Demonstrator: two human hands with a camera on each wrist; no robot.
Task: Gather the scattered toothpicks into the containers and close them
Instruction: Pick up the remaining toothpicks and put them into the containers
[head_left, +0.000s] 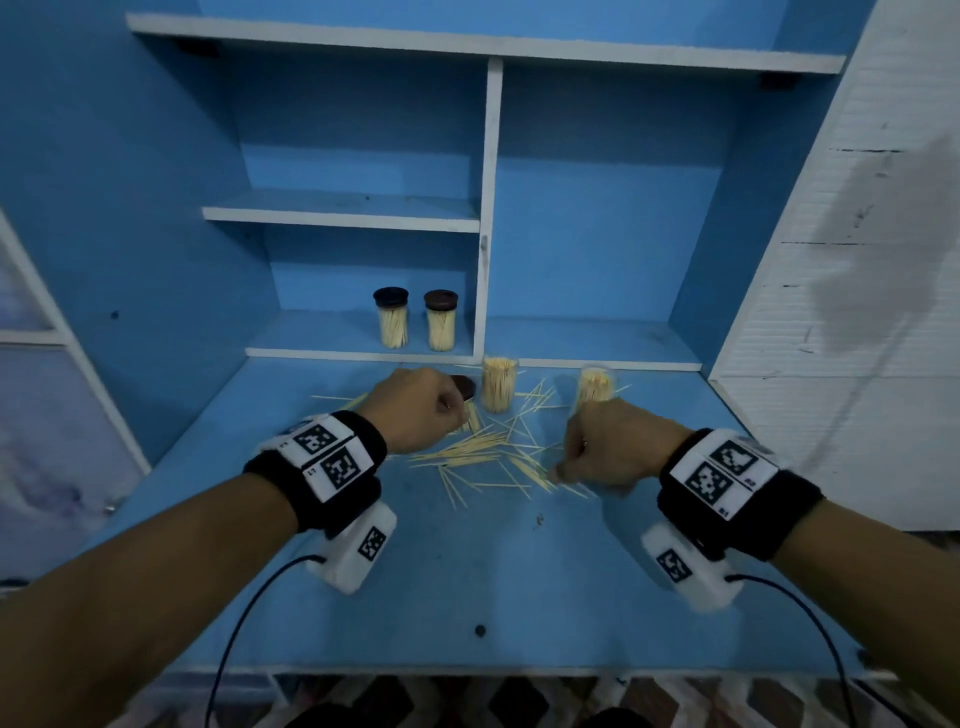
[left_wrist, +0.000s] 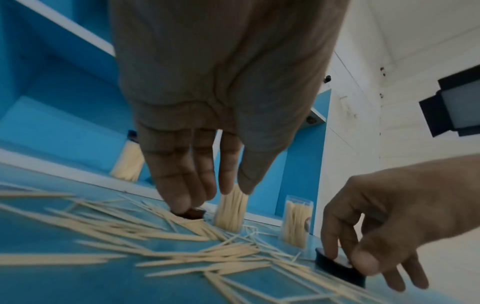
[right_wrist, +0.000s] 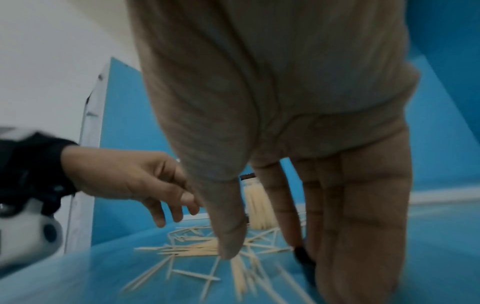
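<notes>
Scattered toothpicks (head_left: 483, 457) lie on the blue desk (head_left: 467, 571) between my hands. Two open clear containers stand behind them, one in the middle (head_left: 498, 383) and one further right (head_left: 595, 385), both holding toothpicks. My left hand (head_left: 452, 410) reaches down with straight fingers (left_wrist: 179, 197), whose tips touch a brown lid (left_wrist: 192, 213) lying flat beside the middle container (left_wrist: 231, 211). My right hand (head_left: 571, 467) points its fingers down onto a dark lid (right_wrist: 302, 257), while its thumb (right_wrist: 231, 236) stands apart among the toothpicks. The head view hides that lid under the hand.
Two closed containers, one with a dark cap (head_left: 390, 317) and one with a brown cap (head_left: 440, 319), stand on the low shelf at the back. A white upright divider (head_left: 485, 260) rises just right of them. The desk's front edge (head_left: 467, 670) is near me.
</notes>
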